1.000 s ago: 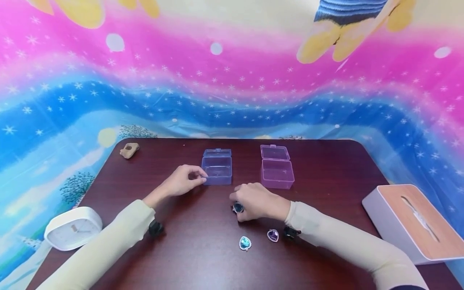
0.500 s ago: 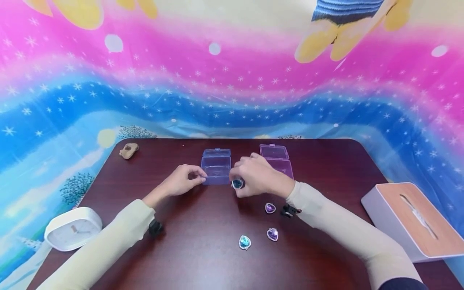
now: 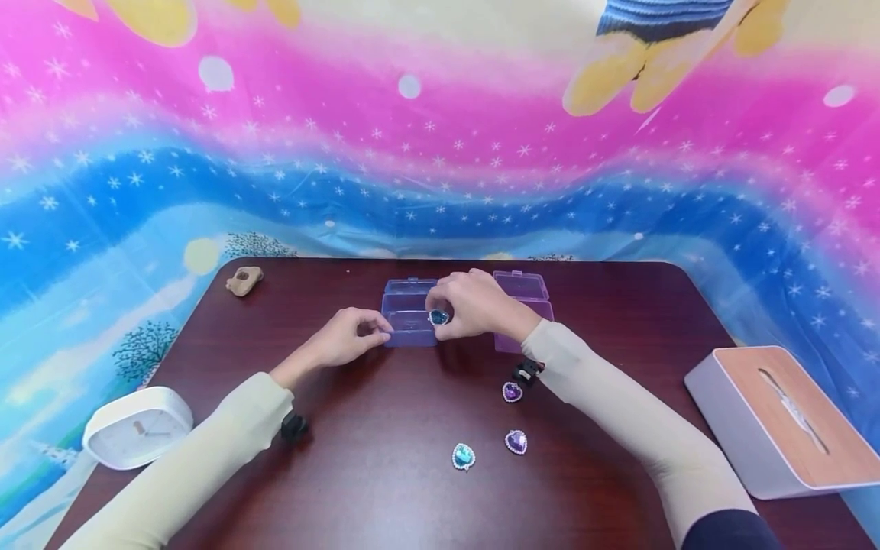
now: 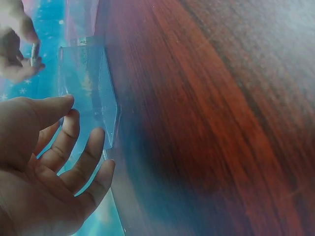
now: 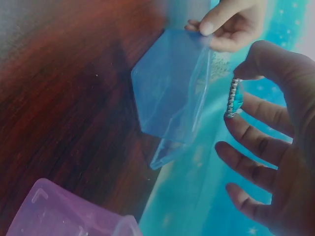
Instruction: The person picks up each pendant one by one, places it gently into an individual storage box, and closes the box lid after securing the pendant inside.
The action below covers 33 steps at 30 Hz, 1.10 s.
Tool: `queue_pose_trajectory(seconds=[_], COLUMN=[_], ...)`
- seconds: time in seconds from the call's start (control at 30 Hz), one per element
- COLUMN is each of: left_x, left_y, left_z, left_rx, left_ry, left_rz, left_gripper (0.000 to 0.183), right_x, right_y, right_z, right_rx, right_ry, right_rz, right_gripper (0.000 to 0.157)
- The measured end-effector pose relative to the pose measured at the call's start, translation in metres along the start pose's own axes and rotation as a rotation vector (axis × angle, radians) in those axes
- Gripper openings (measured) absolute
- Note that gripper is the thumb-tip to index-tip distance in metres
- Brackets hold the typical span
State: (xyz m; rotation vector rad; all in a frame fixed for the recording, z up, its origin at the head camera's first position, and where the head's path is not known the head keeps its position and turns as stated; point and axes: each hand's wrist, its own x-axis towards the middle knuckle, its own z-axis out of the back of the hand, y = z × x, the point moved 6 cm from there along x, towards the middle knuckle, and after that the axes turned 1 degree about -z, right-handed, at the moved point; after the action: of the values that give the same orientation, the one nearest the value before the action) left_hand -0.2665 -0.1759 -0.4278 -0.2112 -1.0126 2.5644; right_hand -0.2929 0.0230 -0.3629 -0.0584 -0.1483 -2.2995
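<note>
In the head view, my left hand [image 3: 348,338] holds the near left corner of a clear blue plastic box [image 3: 410,338] between thumb and fingertips; its lid stands open at the back. My right hand [image 3: 474,305] pinches a blue-green gem [image 3: 438,317] edged with small white beads, above the right side of that box. The right wrist view shows this gem [image 5: 235,98] edge-on between thumb and fingertips. A clear pink box [image 3: 507,341], lid also open, is partly hidden behind the right hand. Two purple heart-shaped gems [image 3: 512,392] and a light blue one [image 3: 464,457] lie on the table.
At the left edge stands a white clock [image 3: 137,428]. A tissue box with a wood-look top [image 3: 777,420] is at the right. A small tan object [image 3: 244,281] lies at the table's far left corner. A printed cloth [image 3: 440,176] hangs behind the table.
My right hand has moved forward and slightly left with its gem, from the table to above the blue box. A purple gem it was hiding now shows. My left hand stays at the box.
</note>
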Motion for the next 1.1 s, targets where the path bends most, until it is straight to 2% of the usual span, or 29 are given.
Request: queue_pose_trajectory(seconds=[0.13, 0.27, 0.4, 0.53, 0.9, 1.1], left_x=[0.001, 0.002, 0.003, 0.004, 0.003, 0.001], left_y=[-0.001, -0.001, -0.002, -0.002, 0.000, 0.000], left_z=[0.001, 0.003, 0.003, 0.003, 0.001, -0.001], left_rx=[0.007, 0.020, 0.025, 0.022, 0.021, 0.007], left_ry=[-0.010, -0.016, -0.008, 0.002, 0.005, 0.014], left_rz=[-0.016, -0.038, -0.044, -0.042, -0.047, -0.038], left_gripper=[0.010, 0.011, 0.012, 0.013, 0.012, 0.012], right_x=[0.013, 0.025, 0.032, 0.035, 0.036, 0.035], right_y=[-0.007, -0.012, -0.014, -0.015, -0.018, -0.023], right_z=[-0.005, -0.014, -0.024, -0.033, -0.050, -0.056], right_rx=[0.058, 0.165, 0.264, 0.318, 0.282, 0.273], right_ry=[-0.019, -0.023, -0.013, -0.025, -0.101, -0.098], right_rz=[-0.025, -0.056, -0.081, -0.094, -0.098, -0.120], right_gripper=[0.031, 0.031, 0.033, 0.033, 0.033, 0.033])
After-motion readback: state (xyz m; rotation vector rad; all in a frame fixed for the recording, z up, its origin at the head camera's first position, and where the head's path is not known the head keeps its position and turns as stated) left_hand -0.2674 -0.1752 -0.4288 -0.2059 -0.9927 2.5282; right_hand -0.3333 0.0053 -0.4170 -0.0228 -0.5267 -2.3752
